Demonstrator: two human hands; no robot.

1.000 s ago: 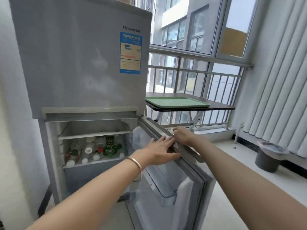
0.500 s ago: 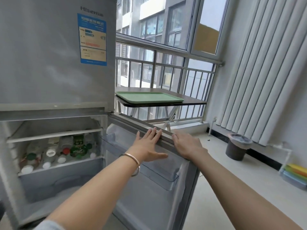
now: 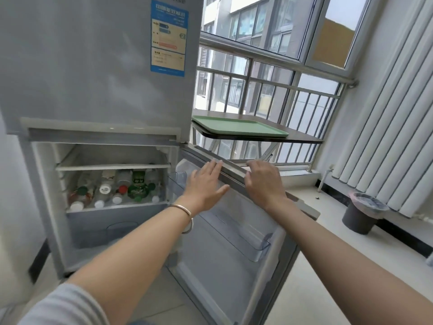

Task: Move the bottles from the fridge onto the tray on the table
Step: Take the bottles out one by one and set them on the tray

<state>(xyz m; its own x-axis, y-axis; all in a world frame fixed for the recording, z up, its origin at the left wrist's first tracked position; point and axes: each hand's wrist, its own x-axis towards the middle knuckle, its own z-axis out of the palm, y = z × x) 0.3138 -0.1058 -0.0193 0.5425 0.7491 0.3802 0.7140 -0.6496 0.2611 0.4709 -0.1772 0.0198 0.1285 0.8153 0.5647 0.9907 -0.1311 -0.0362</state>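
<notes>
Grey sleeve [image 3: 63, 306], left forearm, nearest the camera; thin gold bangle [image 3: 185, 209] worn at the wrist.

Grey-white lower fridge door [image 3: 210, 289], swung out toward the viewer, with a clear plastic door shelf [image 3: 246, 233] on its inner face. Compared with a second ago, it appears to have been pushed a little wider, and the compartment behind it is now fully exposed.

Left hand [image 3: 206, 186]: fingers straight and together, laid flat against the door's inner face just under the top edge; nothing is held.

Right hand [image 3: 264, 184]: fingers bent over the door's top edge, which is gripped. Both hands are kept where they were on the door.

Assorted small plastic bottles [image 3: 117, 188], white, red and green caps: crowded on the lower shelf inside the silver two-door fridge [image 3: 93, 66], none yet taken.

Pale green rectangular tray [image 3: 239, 129]: lying on the dark folding table [image 3: 302, 138], just beside the fridge, by the railed window.

Assessment: access is judged secured; the door can be released and the first bottle reached for.
</notes>
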